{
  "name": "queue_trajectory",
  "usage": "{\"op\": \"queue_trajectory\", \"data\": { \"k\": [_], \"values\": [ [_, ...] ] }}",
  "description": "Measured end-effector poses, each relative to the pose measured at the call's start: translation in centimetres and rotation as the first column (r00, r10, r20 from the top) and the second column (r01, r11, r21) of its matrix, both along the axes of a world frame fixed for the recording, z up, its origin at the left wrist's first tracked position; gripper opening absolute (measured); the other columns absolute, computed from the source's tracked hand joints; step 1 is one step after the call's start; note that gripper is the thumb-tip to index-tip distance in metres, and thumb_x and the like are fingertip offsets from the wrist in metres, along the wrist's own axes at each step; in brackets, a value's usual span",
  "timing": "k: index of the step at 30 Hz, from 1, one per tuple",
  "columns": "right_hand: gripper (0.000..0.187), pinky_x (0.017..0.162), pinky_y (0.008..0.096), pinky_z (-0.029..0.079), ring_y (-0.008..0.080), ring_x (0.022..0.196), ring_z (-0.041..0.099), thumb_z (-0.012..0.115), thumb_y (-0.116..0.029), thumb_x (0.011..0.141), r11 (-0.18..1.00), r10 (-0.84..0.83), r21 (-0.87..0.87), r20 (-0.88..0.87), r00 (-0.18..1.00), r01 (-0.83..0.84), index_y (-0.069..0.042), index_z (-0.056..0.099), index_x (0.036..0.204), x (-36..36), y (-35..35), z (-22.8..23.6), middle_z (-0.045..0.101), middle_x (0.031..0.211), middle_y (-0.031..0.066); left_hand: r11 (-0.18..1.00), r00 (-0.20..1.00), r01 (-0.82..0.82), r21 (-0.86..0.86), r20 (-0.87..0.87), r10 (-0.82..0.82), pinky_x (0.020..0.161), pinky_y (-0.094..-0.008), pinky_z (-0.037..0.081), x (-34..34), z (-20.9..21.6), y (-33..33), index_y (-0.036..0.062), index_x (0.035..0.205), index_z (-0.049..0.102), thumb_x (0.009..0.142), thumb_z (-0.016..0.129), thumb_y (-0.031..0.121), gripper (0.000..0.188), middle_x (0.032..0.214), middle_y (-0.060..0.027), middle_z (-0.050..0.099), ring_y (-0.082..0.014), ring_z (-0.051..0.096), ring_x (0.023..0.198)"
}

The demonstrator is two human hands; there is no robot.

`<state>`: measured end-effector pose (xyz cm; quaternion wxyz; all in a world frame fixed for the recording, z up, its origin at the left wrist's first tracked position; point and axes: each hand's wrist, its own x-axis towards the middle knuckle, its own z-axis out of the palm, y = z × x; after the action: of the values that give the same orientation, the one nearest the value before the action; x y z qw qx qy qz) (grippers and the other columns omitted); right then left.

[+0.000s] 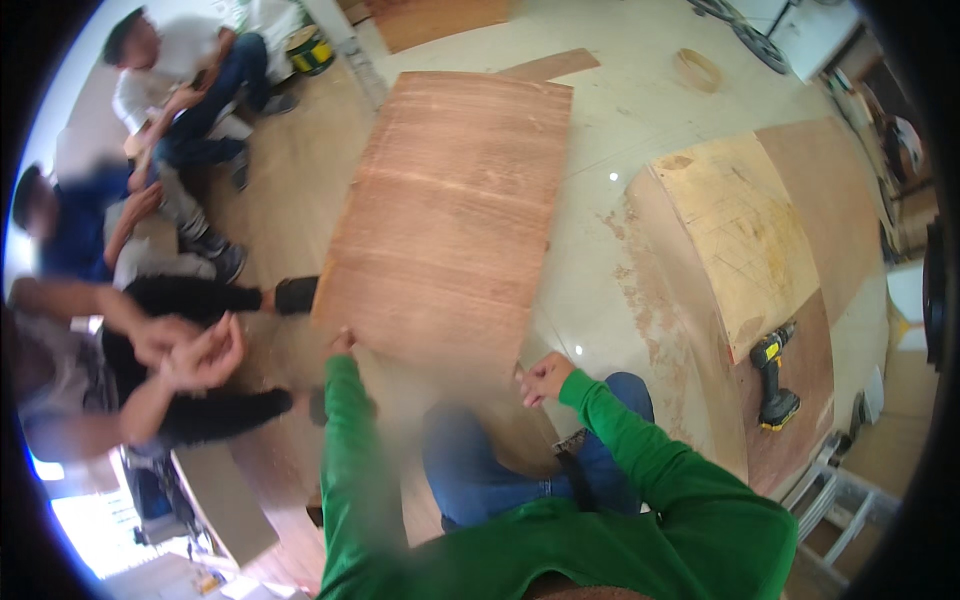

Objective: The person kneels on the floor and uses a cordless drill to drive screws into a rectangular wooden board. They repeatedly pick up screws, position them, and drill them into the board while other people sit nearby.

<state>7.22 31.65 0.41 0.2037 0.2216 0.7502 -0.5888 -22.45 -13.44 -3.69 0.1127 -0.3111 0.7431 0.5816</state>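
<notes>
A large reddish-brown plywood board (450, 210) stretches out in front of me, its near edge close to my knees. At its near left corner my left hand (341, 343) is closed on the edge, with part of the fingers hidden. My right hand (546, 380) pinches the near right corner, fingers curled. A blurred patch covers part of the near edge between my hands.
On the right, a cordless drill (772, 378) lies on wooden panels beside a pale scratched board (745, 235). A metal ladder (840, 510) stands at lower right. Several people sit along the left; one person's foot (296, 295) is next to the board. A tape roll (698, 70) lies farther off.
</notes>
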Motion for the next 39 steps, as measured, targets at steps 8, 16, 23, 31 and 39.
{"op": "queue_trajectory", "data": {
  "k": [8, 16, 23, 31, 39],
  "values": [
    [0.03, 0.089, 0.0523, 0.055, 0.0447, 0.101, 0.068, 0.068, -0.029, 0.099, 0.663, 0.063, 0.591, -0.656, 0.752, 0.46, -0.001, 0.07, 0.108, -33.7, 23.1, 3.5, 0.071, 0.106, 0.0247, 0.967, 0.973, 0.217, -0.136, -0.049, -0.226, 0.052, -0.0292, 0.039, 14.0, 0.3, 9.6, -0.004, 0.114, 0.078, 0.095, 0.084, 0.027, 0.036, 0.085, -0.0067, 0.075, -0.0095, 0.05, 0.057],
    [0.074, 0.119, 0.0546, 0.041, 0.0395, 0.145, 0.047, 0.052, -0.055, 0.105, 0.131, 0.218, 0.972, -0.222, 0.95, 0.197, -0.005, 0.044, 0.159, -51.4, 32.6, 2.1, 0.051, 0.155, 0.0226, 0.999, 0.985, -0.009, -0.035, -0.174, 0.003, 0.059, -0.0259, 0.037, 15.1, 3.8, 15.2, -0.0027, 0.096, 0.075, 0.095, 0.084, 0.017, 0.022, 0.082, 0.0004, 0.069, -0.0067, 0.052, 0.067],
    [0.064, 0.115, 0.0566, 0.043, 0.0363, 0.145, 0.047, 0.044, -0.056, 0.108, 0.25, 0.042, 0.955, -0.176, 0.983, 0.16, -0.011, 0.049, 0.154, -47.9, 35.0, 0.6, 0.053, 0.153, 0.0136, 0.943, 0.989, 0.147, -0.297, 0.029, -0.145, 0.049, -0.0299, 0.031, 13.1, 2.8, 11.5, 0.0065, 0.072, 0.065, 0.09, 0.088, 0.023, 0.033, 0.064, 0.0067, 0.051, -0.0065, 0.041, 0.055],
    [0.068, 0.113, 0.0603, 0.042, 0.0401, 0.142, 0.048, 0.046, -0.059, 0.105, 0.218, -0.214, 0.959, -0.135, 0.967, 0.182, -0.009, 0.05, 0.152, -37.5, 34.0, 0.6, 0.053, 0.15, 0.0193, 0.992, 0.987, 0.107, -0.063, -0.114, -0.113, 0.059, -0.0288, 0.041, 1.1, -0.1, 3.6, 0.0028, 0.106, 0.078, 0.093, 0.085, 0.031, 0.032, 0.078, 0.0038, 0.064, -0.01, 0.054, 0.064],
    [0.063, 0.104, 0.0564, 0.047, 0.0426, 0.124, 0.058, 0.055, -0.057, 0.103, -0.001, -0.276, 0.973, -0.224, 0.935, 0.233, -0.003, 0.061, 0.134, -25.0, 28.6, -1.5, 0.063, 0.125, 0.0236, 0.967, 0.963, 0.25, -0.043, -0.097, -0.253, 0.094, -0.0338, 0.054, -11.4, 1.6, -0.6, -0.006, 0.128, 0.075, 0.093, 0.086, 0.029, 0.051, 0.111, -0.0097, 0.079, -0.0189, 0.07, 0.098]
  ]
}}
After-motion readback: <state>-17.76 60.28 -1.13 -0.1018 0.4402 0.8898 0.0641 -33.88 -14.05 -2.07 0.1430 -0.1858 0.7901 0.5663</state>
